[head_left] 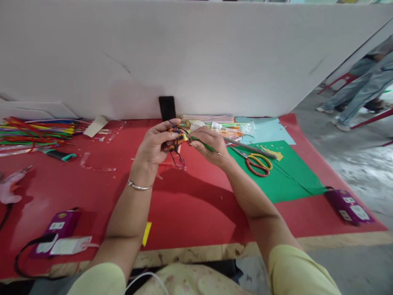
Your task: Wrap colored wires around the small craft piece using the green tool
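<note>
Bright even light, soft shadows under the forearms, wide-angle bending at edges, slight blur.

Both forearms raised, converging; left hand (157, 144) cupped, fingers curled in a pinching grip; right hand (208, 144) pinching likewise, just beside it.

Red-covered wooden surface (190, 205). Lying on it: multicoloured pipe-cleaner bundle (37, 131) at 10 o'clock; green paper sheet (285, 180) bearing yellow-and-red-handled scissors (258, 164) at 3 o'clock; purple boxes (59, 227) (348, 205) at 8 and 4 o'clock.
</note>
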Available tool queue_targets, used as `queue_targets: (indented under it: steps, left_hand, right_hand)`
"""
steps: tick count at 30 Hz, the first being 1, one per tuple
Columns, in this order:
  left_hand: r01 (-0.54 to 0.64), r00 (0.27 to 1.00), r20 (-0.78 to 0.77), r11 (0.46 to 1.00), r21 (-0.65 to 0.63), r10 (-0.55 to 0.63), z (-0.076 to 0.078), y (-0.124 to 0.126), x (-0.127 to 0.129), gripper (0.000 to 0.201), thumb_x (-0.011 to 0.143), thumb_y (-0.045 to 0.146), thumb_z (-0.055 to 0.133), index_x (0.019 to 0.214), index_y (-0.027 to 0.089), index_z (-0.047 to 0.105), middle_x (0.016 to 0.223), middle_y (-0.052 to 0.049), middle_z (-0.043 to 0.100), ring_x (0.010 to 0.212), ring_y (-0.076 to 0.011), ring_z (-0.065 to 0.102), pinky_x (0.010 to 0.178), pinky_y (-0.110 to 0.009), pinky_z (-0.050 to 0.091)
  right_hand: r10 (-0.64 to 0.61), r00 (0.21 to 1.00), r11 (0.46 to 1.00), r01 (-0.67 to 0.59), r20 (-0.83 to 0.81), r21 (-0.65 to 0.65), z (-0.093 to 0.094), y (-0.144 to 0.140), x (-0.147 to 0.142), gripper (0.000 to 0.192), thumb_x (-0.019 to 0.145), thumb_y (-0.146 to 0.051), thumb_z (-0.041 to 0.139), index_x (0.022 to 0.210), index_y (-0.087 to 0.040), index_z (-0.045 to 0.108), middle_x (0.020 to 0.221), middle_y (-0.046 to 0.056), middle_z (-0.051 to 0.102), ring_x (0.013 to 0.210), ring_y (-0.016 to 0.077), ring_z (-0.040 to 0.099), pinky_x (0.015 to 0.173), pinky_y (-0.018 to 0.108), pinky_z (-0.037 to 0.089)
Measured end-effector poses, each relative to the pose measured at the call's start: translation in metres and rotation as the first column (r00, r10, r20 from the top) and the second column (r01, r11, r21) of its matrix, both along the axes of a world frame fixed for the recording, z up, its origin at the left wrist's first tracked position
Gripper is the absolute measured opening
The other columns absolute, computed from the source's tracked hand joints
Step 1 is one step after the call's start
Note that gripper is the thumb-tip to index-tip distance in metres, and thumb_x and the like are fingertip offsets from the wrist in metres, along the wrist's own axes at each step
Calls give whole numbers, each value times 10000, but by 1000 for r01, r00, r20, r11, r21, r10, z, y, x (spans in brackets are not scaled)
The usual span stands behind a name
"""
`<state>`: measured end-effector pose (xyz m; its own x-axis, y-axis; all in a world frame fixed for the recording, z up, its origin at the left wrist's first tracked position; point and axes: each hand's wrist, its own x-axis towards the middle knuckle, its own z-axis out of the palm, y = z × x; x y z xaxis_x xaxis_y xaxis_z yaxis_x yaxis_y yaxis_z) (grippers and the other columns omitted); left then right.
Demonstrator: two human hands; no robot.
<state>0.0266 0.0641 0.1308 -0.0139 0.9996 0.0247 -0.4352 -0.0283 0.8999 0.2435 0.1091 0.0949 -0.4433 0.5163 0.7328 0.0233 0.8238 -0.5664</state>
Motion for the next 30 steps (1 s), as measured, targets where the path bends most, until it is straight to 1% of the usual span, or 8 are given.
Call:
queue_targets:
  steps: [9,13,20,24,26,27,28,30]
  left_hand:
    - [-2,999,-44,1000,14,3,3,-1,-4,372,566,125,865,928,203,900,603,22,676,415,-45,423,381,-188,235]
    - [9,999,-53,1000,15,-8,2,-2,-6,361,560,126,867,912,194,906,606,8,690,429,-52,449,402,-188,297]
    - [77,994,-80,997,20,-75,2,-2,-11,331,570,119,848,891,169,908,568,-2,672,415,-49,444,418,-189,319]
    - [123,990,-74,992,23,-121,2,-4,-11,344,572,118,845,907,163,911,559,0,670,422,-69,484,436,-203,391]
    - [118,991,-73,992,46,-115,1,-4,-6,384,562,117,863,939,175,912,645,-19,738,478,-92,562,481,-219,463]
    - [100,993,-74,993,68,-95,-1,-4,-2,408,560,120,875,962,185,911,707,-28,771,519,-107,604,516,-233,503]
    - [68,995,-79,993,100,-60,-3,-4,2,443,559,124,886,995,200,910,795,-43,809,595,-135,670,567,-251,544]
    - [-59,990,-117,980,190,83,-10,-2,12,425,626,160,885,1046,222,902,849,-33,805,684,-169,717,638,-281,577]
  right_hand:
    - [-27,996,994,18,84,111,9,-3,10,281,1106,-502,695,1184,-291,865,1213,112,852,1175,290,798,1076,485,636]
    - [42,996,995,-49,77,85,18,-8,12,263,1127,-453,668,1192,-303,873,1330,107,848,1289,288,796,1142,490,625]
    - [103,992,994,-105,76,34,29,-9,17,227,1081,-479,738,1129,-330,903,1296,79,860,1207,295,813,1114,528,630]
    - [164,986,981,-164,-12,-104,28,-7,19,308,1072,-549,733,1021,-311,920,1254,85,857,1218,290,798,1132,517,622]
    - [181,977,942,-205,-112,-266,19,-7,11,384,1061,-609,723,987,-283,912,1252,95,844,1200,274,792,1066,464,654]
    - [181,967,900,-236,-178,-367,13,-6,4,429,1048,-648,718,980,-267,901,1239,99,838,1166,260,791,993,422,674]
    - [160,950,833,-275,-268,-480,6,-6,-5,483,1021,-706,717,1000,-253,884,1202,96,833,1089,241,793,892,378,685]
    - [92,896,636,-388,-434,-667,-8,-5,-24,588,917,-809,760,1089,-252,831,1031,58,816,948,211,770,771,328,673]
